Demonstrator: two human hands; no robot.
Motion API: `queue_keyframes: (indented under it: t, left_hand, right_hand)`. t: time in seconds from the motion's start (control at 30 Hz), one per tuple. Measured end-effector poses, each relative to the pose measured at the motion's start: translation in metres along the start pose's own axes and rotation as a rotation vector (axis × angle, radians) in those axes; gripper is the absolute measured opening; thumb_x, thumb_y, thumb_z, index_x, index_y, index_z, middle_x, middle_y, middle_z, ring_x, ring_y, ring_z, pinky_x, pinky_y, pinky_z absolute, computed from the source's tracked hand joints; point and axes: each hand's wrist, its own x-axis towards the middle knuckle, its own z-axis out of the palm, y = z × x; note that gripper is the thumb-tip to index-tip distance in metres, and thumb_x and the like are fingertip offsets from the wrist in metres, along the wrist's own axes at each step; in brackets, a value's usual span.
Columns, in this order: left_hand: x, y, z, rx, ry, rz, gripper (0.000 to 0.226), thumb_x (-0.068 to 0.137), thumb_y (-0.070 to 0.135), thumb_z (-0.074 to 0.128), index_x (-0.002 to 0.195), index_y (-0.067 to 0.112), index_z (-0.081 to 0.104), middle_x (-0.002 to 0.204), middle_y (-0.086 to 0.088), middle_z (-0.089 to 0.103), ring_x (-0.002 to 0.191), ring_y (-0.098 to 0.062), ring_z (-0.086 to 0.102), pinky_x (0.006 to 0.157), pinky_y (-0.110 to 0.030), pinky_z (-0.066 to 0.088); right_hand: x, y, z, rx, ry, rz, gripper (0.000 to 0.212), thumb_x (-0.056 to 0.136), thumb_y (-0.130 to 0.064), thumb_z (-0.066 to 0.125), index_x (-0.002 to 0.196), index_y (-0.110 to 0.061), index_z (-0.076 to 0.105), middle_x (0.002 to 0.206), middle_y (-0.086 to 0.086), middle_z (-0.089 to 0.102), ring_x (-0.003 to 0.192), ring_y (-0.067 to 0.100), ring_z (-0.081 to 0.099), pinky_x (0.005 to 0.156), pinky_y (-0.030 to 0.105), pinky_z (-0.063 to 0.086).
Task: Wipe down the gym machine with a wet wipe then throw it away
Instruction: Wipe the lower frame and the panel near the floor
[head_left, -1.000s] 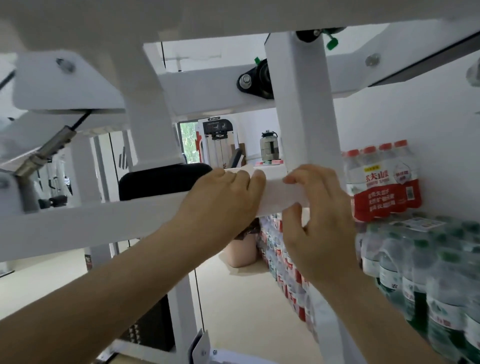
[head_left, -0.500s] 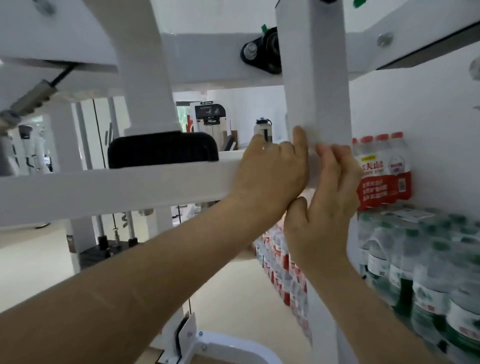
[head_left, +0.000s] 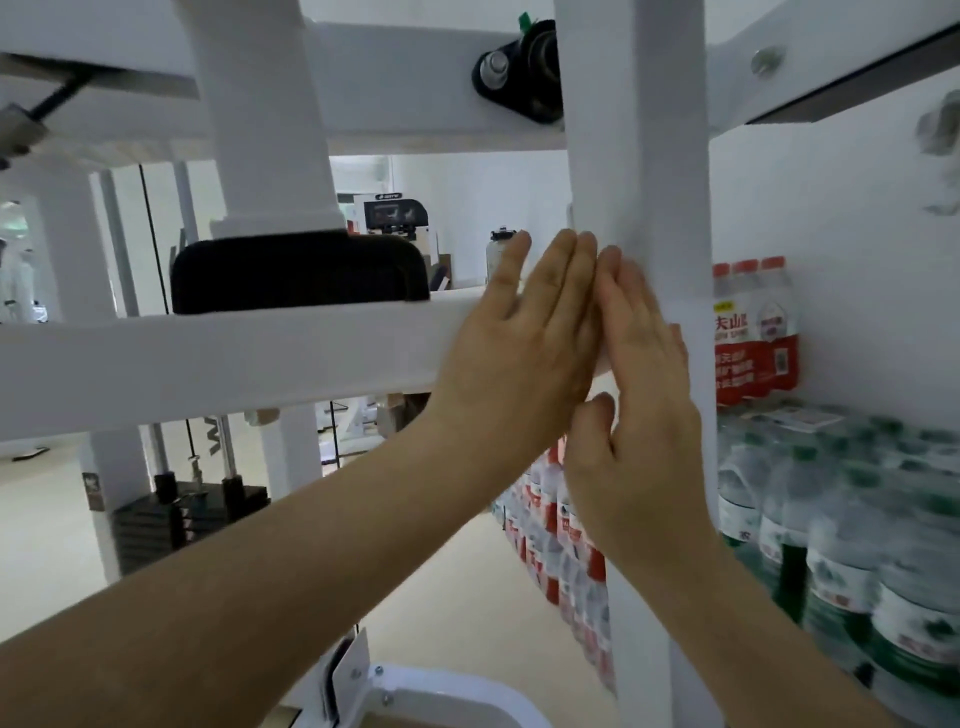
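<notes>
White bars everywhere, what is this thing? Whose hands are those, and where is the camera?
It is one picture, from a camera worn on a person's head, so you see their own arms reaching out. The white bars are the frame of a gym machine; the black pad and weight stack are gym parts too. The left hand and right hand press flat, fingers straight, against the upright post. The job is wiping, but I cannot make out the wet wipe; it may be under the palms. Water bottles are stacked on the right.
</notes>
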Motion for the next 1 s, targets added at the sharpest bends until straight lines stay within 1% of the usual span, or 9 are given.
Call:
queue_keyframes:
  t: [0.07, 0.13, 0.2, 0.3, 0.5, 0.6, 0.73, 0.9, 1.0]
  left_hand:
    - [-0.002, -0.006, 0.002, -0.014, -0.021, 0.020, 0.056, 0.099, 0.029, 0.025, 0.149, 0.002, 0.024, 0.153, -0.019, 0.035, 0.141, -0.031, 0.035, 0.114, -0.058, 0.024]
    - [-0.021, -0.026, -0.005, -0.007, -0.044, 0.047, 0.055, 0.101, 0.024, 0.022, 0.152, 0.003, 0.018, 0.156, -0.018, 0.027, 0.143, -0.032, 0.029, 0.113, -0.061, 0.023]
    - [-0.049, -0.050, -0.013, 0.043, -0.044, 0.065, 0.055, 0.101, 0.020, 0.020, 0.153, 0.002, 0.011, 0.160, -0.016, 0.015, 0.147, -0.031, 0.018, 0.114, -0.063, 0.018]
    - [-0.089, -0.080, -0.025, 0.079, -0.092, 0.052, 0.062, 0.101, 0.025, 0.028, 0.154, 0.007, 0.002, 0.162, -0.012, 0.003, 0.149, -0.029, 0.007, 0.115, -0.062, 0.011]
    - [-0.114, -0.098, -0.036, 0.043, -0.135, -0.089, 0.063, 0.104, 0.040, 0.027, 0.155, 0.007, 0.009, 0.162, -0.011, 0.011, 0.149, -0.027, 0.012, 0.116, -0.057, 0.016]
    - [-0.110, -0.089, -0.036, -0.007, -0.114, -0.125, 0.063, 0.104, 0.045, 0.019, 0.154, 0.007, 0.014, 0.161, -0.011, 0.015, 0.148, -0.028, 0.013, 0.117, -0.056, 0.015]
    - [-0.110, -0.097, -0.036, 0.008, -0.120, -0.095, 0.061, 0.105, 0.044, 0.016, 0.155, 0.010, 0.012, 0.162, -0.007, 0.011, 0.149, -0.025, 0.011, 0.117, -0.055, 0.014]
    - [-0.153, -0.121, -0.045, 0.030, -0.177, -0.244, 0.065, 0.104, 0.039, 0.037, 0.154, 0.005, 0.011, 0.161, -0.013, 0.010, 0.149, -0.028, 0.010, 0.116, -0.058, 0.016]
    - [-0.129, -0.093, -0.039, -0.014, -0.142, -0.158, 0.062, 0.104, 0.038, 0.030, 0.154, 0.006, 0.013, 0.161, -0.012, 0.012, 0.149, -0.028, 0.011, 0.118, -0.055, 0.011]
  right_hand:
    - [-0.004, 0.002, -0.003, -0.008, 0.041, -0.053, 0.066, 0.079, 0.009, 0.041, 0.145, 0.002, 0.038, 0.153, 0.012, 0.037, 0.147, 0.021, 0.025, 0.120, 0.043, 0.023]
    - [-0.007, 0.003, -0.004, -0.041, 0.033, -0.070, 0.061, 0.083, 0.002, 0.039, 0.143, 0.001, 0.040, 0.150, 0.012, 0.040, 0.145, 0.021, 0.028, 0.116, 0.050, 0.028]
    - [-0.013, -0.002, -0.001, -0.121, -0.025, -0.074, 0.062, 0.084, -0.006, 0.038, 0.146, -0.004, 0.037, 0.152, 0.008, 0.038, 0.146, 0.019, 0.026, 0.117, 0.055, 0.024]
    - [-0.019, -0.024, 0.012, -0.238, -0.136, -0.171, 0.066, 0.084, -0.012, 0.037, 0.149, -0.006, 0.031, 0.156, 0.007, 0.032, 0.148, 0.018, 0.021, 0.117, 0.056, 0.018]
    - [-0.019, -0.070, 0.046, -0.258, -0.230, -0.303, 0.071, 0.085, -0.017, 0.037, 0.154, -0.011, 0.019, 0.161, 0.004, 0.021, 0.150, 0.019, 0.014, 0.118, 0.055, 0.015]
    - [-0.012, -0.070, 0.049, -0.272, -0.192, -0.272, 0.067, 0.087, -0.017, 0.039, 0.153, -0.013, 0.025, 0.160, 0.005, 0.025, 0.149, 0.021, 0.019, 0.116, 0.053, 0.021]
    - [-0.009, -0.067, 0.052, -0.294, -0.070, -0.236, 0.065, 0.082, -0.014, 0.043, 0.147, -0.011, 0.041, 0.150, 0.016, 0.039, 0.137, 0.031, 0.035, 0.109, 0.054, 0.032]
    - [-0.009, -0.074, 0.061, -0.264, -0.123, -0.230, 0.067, 0.082, -0.017, 0.041, 0.148, -0.012, 0.038, 0.152, 0.021, 0.030, 0.139, 0.034, 0.028, 0.114, 0.052, 0.025]
    - [-0.010, -0.053, 0.044, -0.106, -0.109, -0.246, 0.064, 0.083, -0.002, 0.048, 0.146, -0.003, 0.038, 0.150, 0.018, 0.036, 0.138, 0.029, 0.034, 0.114, 0.046, 0.030]
